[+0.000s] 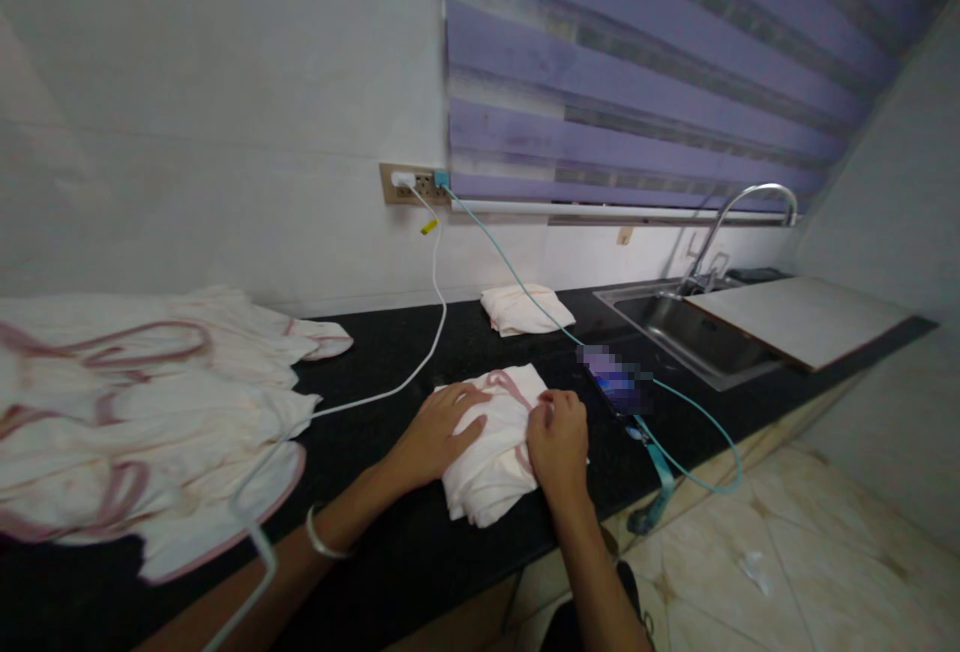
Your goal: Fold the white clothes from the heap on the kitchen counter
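A folded white garment with pink trim (491, 492) lies on the black counter in front of me, its top a little rumpled. My left hand (442, 432) rests on its left side, fingers stretched out and thumb apart. On the right side of the same garment, my right hand (559, 442) is closed, with its fingers curled in on the cloth edge. Behind it, near the wall, sits another folded white bundle (525, 310). Several unfolded white garments with pink trim (217, 362) are spread in a heap at the left.
A phone (615, 382) with a teal cable and strap (660, 472) lies right of my hands. A white cable (375, 397) crosses the counter from the wall socket (424, 184). Farther right are a sink (705, 332), a faucet (739, 197) and a white board (817, 317).
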Tool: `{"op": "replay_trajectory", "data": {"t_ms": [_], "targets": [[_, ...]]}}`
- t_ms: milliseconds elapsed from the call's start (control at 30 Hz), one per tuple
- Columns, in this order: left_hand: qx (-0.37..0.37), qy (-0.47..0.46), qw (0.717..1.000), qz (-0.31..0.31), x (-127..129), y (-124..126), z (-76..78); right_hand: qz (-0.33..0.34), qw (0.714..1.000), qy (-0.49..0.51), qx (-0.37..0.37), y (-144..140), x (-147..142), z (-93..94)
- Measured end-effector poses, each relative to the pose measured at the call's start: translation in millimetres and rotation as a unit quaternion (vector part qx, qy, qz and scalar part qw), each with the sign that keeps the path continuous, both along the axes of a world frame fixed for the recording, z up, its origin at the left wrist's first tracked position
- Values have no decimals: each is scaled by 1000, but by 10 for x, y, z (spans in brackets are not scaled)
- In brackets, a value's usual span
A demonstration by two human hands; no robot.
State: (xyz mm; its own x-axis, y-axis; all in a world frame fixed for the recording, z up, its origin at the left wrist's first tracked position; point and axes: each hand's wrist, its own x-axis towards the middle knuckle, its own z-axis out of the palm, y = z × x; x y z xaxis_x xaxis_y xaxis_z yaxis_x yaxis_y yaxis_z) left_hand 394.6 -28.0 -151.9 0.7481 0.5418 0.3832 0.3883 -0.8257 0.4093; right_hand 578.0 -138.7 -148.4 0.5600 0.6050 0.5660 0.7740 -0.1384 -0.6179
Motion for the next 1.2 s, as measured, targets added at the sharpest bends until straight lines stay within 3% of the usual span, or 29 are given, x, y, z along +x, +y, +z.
{"op": "replay_trajectory", "data": {"t_ms": [100, 200, 300, 367, 467, 633, 800, 933, 1200], "targets": [[8, 5, 1000, -3, -10, 15, -21, 47, 996, -50, 57, -72, -74, 69], [14, 3, 1000, -10, -21, 5, -24, 160, 979, -103, 75, -235, -168, 131], [8, -11, 1000, -25, -30, -12, -5, 259, 956, -138, -1, -415, -255, 154], [-6, -36, 999, -25, -35, -17, 16, 284, 943, -154, -76, -490, -297, 141], [-34, -104, 993, 33, -48, -19, 51, 288, 929, -168, -159, -523, -332, 100], [-59, -164, 978, 117, -58, 7, 33, 290, 922, -170, -193, -510, -363, 74], [-108, -134, 981, 93, -50, 92, -42, 280, 923, -160, -211, -547, -410, 91], [-92, -115, 987, 71, -45, 116, -37, 270, 926, -158, -214, -568, -438, 67], [-111, -155, 979, 75, -57, 44, 105, 239, 951, -157, -117, -589, -434, 23]]}}
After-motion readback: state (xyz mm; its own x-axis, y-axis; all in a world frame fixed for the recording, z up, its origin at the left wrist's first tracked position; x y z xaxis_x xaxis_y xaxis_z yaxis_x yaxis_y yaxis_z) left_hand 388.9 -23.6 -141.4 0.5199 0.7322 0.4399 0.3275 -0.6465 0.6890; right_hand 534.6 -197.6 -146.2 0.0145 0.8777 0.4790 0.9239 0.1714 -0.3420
